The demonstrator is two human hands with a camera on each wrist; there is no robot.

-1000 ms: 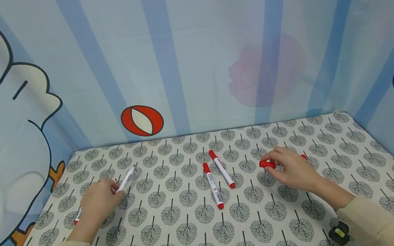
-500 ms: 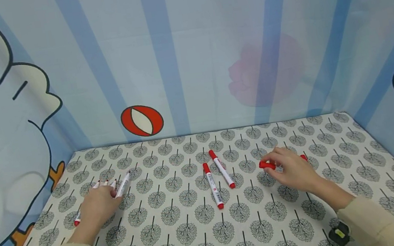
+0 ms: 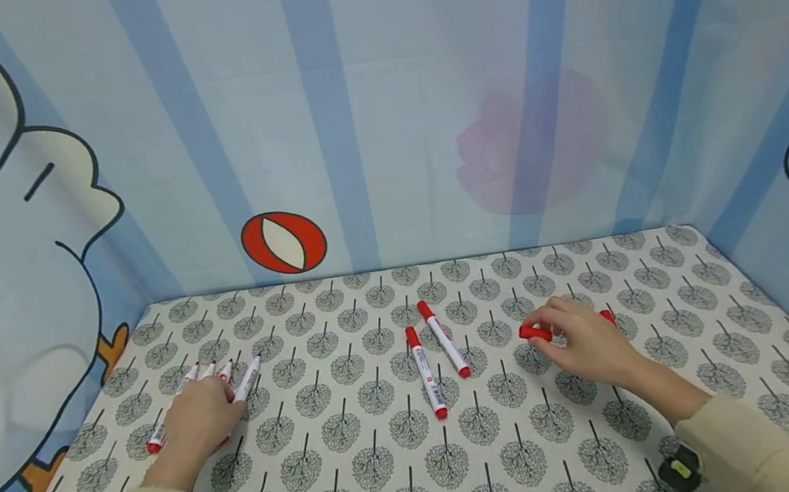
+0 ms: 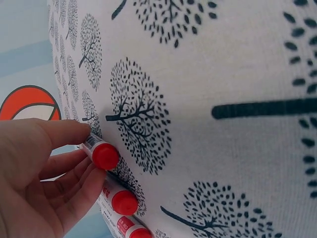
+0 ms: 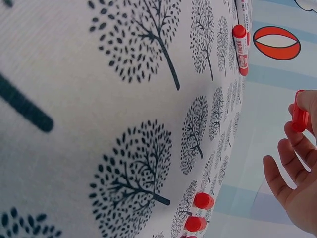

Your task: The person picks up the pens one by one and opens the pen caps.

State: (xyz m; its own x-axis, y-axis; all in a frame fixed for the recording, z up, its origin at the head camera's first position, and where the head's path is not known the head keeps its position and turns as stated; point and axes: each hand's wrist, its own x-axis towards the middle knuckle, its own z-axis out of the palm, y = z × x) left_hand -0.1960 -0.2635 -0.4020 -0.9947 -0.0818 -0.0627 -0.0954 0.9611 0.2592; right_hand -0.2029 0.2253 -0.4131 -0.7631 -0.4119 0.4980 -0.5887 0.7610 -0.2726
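Note:
My left hand (image 3: pixel 195 417) is low over the table at left and pinches a white uncapped marker (image 3: pixel 248 380), its bare tip pointing away from me. In the left wrist view the red end (image 4: pixel 105 156) of that marker sits between finger and thumb. Several more uncapped markers (image 4: pixel 124 202) lie close beside it, partly hidden behind the hand in the head view. At right, my right hand (image 3: pixel 589 340) pinches a red marker cap (image 3: pixel 534 332) between thumb and index finger. The right wrist view shows this cap (image 5: pixel 299 116) with the other fingers loosely spread.
Two capped red markers, a nearer one (image 3: pixel 426 372) and a farther one (image 3: pixel 444 338), lie mid-table. Loose red caps (image 5: pixel 203 201) stand beyond the right hand, mostly hidden by it in the head view. A tree-patterned cloth (image 3: pixel 368 485) covers the table; a printed curtain (image 3: pixel 376 114) hangs behind.
My left hand has shifted slightly left and toward me, bringing its marker beside the other uncapped ones, whose tips now show past the hand. My right hand with the cap stays put.

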